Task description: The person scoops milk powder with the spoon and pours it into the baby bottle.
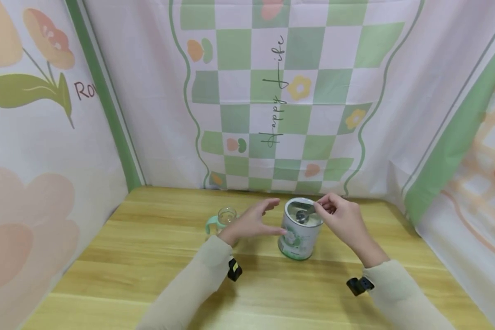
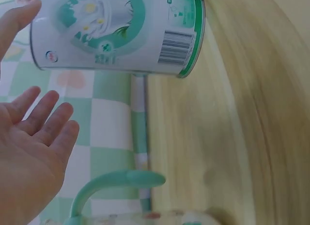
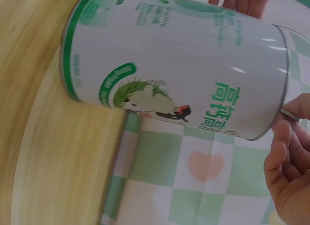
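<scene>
A white and green milk powder tin stands upright with its top uncovered. My right hand pinches the handle of a metal spoon, whose bowl is inside the tin's mouth. In the right wrist view, the handle shows between thumb and fingers at the rim. My left hand is at the tin's left side, fingers apart and extended, thumb tip right at the wall. Beyond that wrist is a clear bottle with a mint-green handle, partly hidden by the hand.
Everything stands on a wood-grain table. Behind it hangs a curtain with green and white checks, and printed cloth also closes off both sides. A black wrist camera sits at the left cuff, another at the right cuff.
</scene>
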{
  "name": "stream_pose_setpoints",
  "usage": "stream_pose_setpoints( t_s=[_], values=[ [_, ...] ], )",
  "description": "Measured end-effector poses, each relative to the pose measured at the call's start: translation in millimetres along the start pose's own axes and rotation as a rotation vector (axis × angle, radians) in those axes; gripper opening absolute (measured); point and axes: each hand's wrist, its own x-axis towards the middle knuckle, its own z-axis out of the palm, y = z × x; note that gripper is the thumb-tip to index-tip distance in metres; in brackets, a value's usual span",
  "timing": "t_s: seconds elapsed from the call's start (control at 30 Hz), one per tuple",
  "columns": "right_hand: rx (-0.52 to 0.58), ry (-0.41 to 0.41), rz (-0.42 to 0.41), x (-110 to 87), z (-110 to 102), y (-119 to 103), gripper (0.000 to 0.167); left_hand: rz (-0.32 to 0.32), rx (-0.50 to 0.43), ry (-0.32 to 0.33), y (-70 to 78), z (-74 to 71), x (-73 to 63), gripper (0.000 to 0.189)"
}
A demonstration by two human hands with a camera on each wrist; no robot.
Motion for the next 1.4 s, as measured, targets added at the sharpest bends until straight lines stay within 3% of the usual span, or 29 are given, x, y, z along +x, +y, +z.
stream_pose_setpoints(
  t_s=[0.37,0.57,0.7,0.8,1.13,1.4],
  values=[
    [-0.087,-0.046,-0.071,5.3,9,0,0.007,-0.074,-0.12,0.024,-0.8,30.6,13.4,0.105],
    [-0.133,-0.07,-0.113,10.0,10,-8,0.008,0.018,-0.234,0.041,1.9,39.6,23.3,0.089],
    [-0.169,-0.105,-0.127,11.9,12,-13,0.007,0.096,-0.363,0.004,1.2,45.9,29.2,0.077],
    [-0.178,-0.119,-0.117,12.1,14,-15,0.006,0.118,-0.436,-0.015,0.6,50.1,32.2,0.074],
    [-0.167,-0.102,-0.09,11.5,18,-16,0.006,-0.033,-0.403,0.062,1.2,59.1,32.5,0.096],
    [-0.146,-0.078,-0.103,10.1,26,-17,0.007,-0.044,-0.412,0.072,-1.7,61.7,31.5,0.088]
  ],
)
